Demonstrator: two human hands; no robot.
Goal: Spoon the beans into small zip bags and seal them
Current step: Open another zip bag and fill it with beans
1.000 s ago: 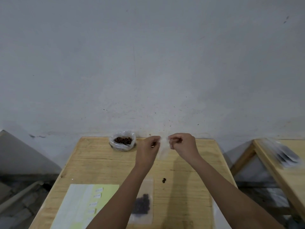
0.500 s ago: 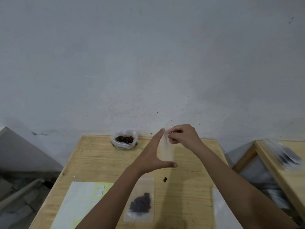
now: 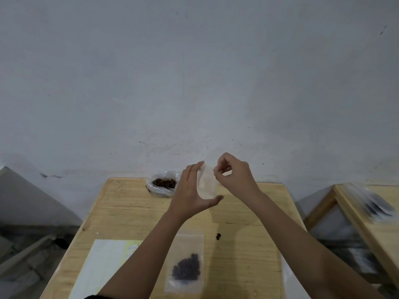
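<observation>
Beans come second from the left. First, at the near-left of the worktop (image 3: 129, 212), lies a pale paper sheet (image 3: 103, 266) with small slips on it, too small to read. Behind it, at the back edge, the beans (image 3: 164, 182) sit in a crumpled plastic bag (image 3: 158, 192) with its mouth rolled wide, probably so they are easy to scoop, though no spoon shows.

Next, raised above the worktop, the left hand (image 3: 190, 197) is spread with fingers straight and thumb stretched out. It braces an empty zip bag (image 3: 207, 186) between fingertip and thumb rather than gripping it. The bag stands upright, mouth up, and looks to hold nothing. The right hand (image 3: 234, 178) has curled fingers pinching the bag's top edge, most likely working the zip open so it can be filled.

Nearer the person, under the left forearm, a filled zip bag (image 3: 185, 266) lies flat with dark beans gathered at its lower end. Two loose beans (image 3: 218, 236) lie just beside its top right corner — spills, I would guess.

Far right, well apart, a second table (image 3: 345, 203) carries blurred packets (image 3: 375, 203).
</observation>
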